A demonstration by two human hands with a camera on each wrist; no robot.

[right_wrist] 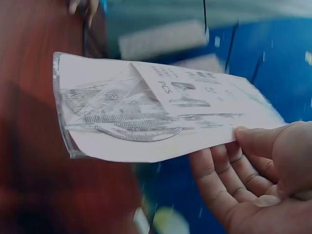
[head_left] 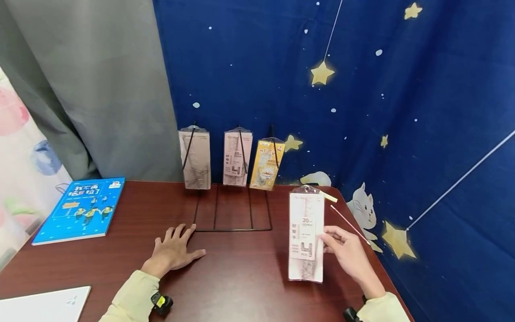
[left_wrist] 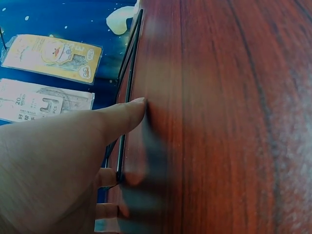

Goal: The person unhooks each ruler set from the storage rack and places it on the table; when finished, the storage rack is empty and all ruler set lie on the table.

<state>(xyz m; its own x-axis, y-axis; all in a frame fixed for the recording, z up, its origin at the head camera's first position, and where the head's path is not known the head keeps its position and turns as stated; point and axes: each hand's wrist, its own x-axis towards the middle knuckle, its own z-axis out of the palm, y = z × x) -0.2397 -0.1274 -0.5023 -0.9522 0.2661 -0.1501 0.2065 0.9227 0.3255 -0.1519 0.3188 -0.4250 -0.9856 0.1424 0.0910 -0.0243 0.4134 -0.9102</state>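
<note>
Right hand: my right hand (head_left: pixel 348 250) pinches the ruler-set packet (head_left: pixel 306 235) by its right long edge, thumb on the front and fingers (right_wrist: pixel 229 180) behind it, as the right wrist view shows.
Packet position: it stands upright over the right part of the bench (head_left: pixel 241 277), its lower end low near the surface; I cannot tell whether it touches.
Long axis: it runs bottom to top, almost parallel to the three packets hung on the stand.
Left hand: my left hand (head_left: pixel 174 250) lies flat on the bench, fingers spread and straight, holding nothing; its fingertips (left_wrist: pixel 134 108) touch the front wire of the black wire stand (head_left: pixel 233 214).
Stand: its base frame lies between my two hands and further back; the clear packet (head_left: pixel 195 158), the pink packet (head_left: pixel 237 157) and the yellow packet (head_left: pixel 266 164) hang at its rear, just beside one another.
Direction: from the packet in my right hand, the stand lies forward and to the left.
Nearer hand: the left is closer to the stand; the right alone carries the packet.
Nearby: a thin pink stick (head_left: pixel 349 223) lies on the bench just behind my right hand.
</note>
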